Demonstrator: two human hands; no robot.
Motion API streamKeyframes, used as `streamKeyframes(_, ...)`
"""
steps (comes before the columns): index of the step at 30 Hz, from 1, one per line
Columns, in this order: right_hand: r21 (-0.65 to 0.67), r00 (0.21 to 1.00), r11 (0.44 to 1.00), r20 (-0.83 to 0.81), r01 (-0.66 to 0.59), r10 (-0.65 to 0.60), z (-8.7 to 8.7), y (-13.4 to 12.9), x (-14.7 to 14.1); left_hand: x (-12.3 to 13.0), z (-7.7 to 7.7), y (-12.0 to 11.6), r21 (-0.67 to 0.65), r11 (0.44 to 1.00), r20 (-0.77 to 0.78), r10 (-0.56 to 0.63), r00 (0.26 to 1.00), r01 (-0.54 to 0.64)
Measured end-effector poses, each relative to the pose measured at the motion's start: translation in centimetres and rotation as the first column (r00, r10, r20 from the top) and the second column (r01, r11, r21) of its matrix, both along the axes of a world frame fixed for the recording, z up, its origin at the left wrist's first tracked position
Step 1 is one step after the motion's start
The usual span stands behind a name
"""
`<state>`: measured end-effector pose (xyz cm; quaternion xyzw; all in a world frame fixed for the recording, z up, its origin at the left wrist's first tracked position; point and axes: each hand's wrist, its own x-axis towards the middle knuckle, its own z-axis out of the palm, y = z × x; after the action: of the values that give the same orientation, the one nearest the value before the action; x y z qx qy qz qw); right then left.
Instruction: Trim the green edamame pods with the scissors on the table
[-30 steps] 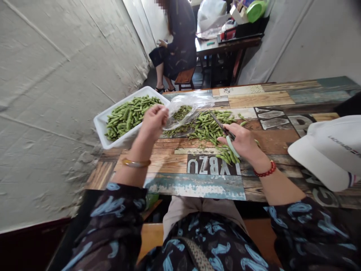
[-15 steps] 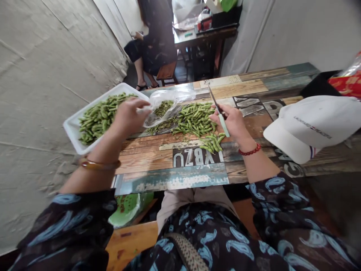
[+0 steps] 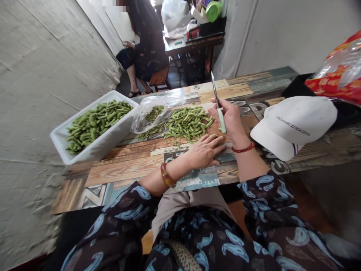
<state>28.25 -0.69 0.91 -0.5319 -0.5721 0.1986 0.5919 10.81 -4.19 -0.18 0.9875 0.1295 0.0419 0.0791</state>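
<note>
Left hand (image 3: 204,152) has swung from tray (image 3: 113,141) to just below frame centre, released, fingers spread on tabletop (image 3: 124,169); anything beneath, cannot tell. Loose pods (image 3: 186,122) just above, left hand nearer. Right hand (image 3: 228,118) grasps scissors (image 3: 221,120), blades toward frame top.

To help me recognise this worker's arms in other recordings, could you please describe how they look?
The left sleeve and right sleeve are dark with light-blue paisley shapes, ending below the elbows. The left wrist wears a smooth amber-brown bangle; the right, a red beaded bracelet. Neither hand is gloved.
</note>
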Motion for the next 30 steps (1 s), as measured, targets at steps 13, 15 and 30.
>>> streamKeyframes(13, 0.022, 0.999, 1.000, 0.036, 0.020, -0.021, 0.3, -0.1, 0.1, 4.0, -1.8, 3.7, 0.058, 0.991, 0.149, 0.113, 0.982, -0.123)
streamKeyframes(15, 0.022, 0.998, 1.000, 0.057, 0.022, -0.023, 0.1, -0.1, 0.0, 5.7, -2.6, 3.8, 0.002, 0.991, 0.204, 0.129, 0.971, -0.132)
streamKeyframes(30, -0.004, 0.989, 1.000, 0.147, -0.028, 0.028, -0.2, -0.5, -0.8, -5.3, 0.1, 3.8, -0.577, 0.691, 0.356, 0.692, 0.628, -0.435)
